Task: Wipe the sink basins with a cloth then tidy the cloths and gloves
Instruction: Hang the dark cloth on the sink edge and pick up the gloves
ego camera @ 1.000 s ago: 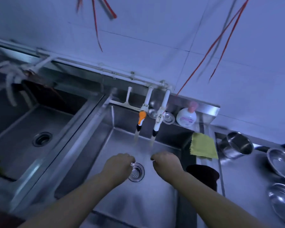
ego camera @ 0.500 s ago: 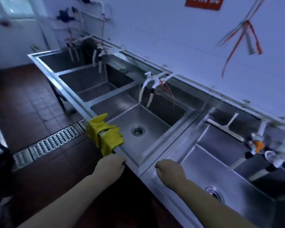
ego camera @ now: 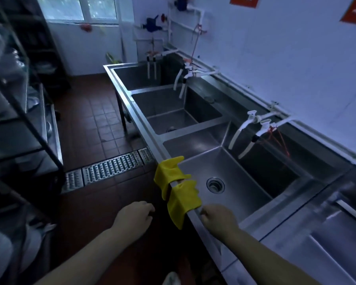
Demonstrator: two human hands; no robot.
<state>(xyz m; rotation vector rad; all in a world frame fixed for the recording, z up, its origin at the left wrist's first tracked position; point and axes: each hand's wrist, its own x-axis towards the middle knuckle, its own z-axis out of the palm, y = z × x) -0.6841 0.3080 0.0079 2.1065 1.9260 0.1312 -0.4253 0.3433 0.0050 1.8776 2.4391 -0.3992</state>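
Note:
Two yellow rubber gloves [ego camera: 178, 190] hang draped over the front rim of a steel sink basin [ego camera: 234, 182] with a round drain [ego camera: 215, 184]. My left hand [ego camera: 135, 218] hovers over the floor just left of the gloves, fingers loosely curled, holding nothing. My right hand [ego camera: 218, 220] is at the sink's front rim just right of the nearer glove, fingers curled, empty. Neither hand touches a glove. No cloth is in view.
More steel basins [ego camera: 173, 108] run toward a far window, each with white taps [ego camera: 253, 128] on the wall pipe. Another basin [ego camera: 337, 233] lies at right. A floor drain grate [ego camera: 111, 167] crosses the red tiles. Dark metal shelving [ego camera: 19, 120] stands at left.
My view has swung left from the basin with running taps to the row of basins. Both hands have left that basin and now sit either side of the yellow gloves.

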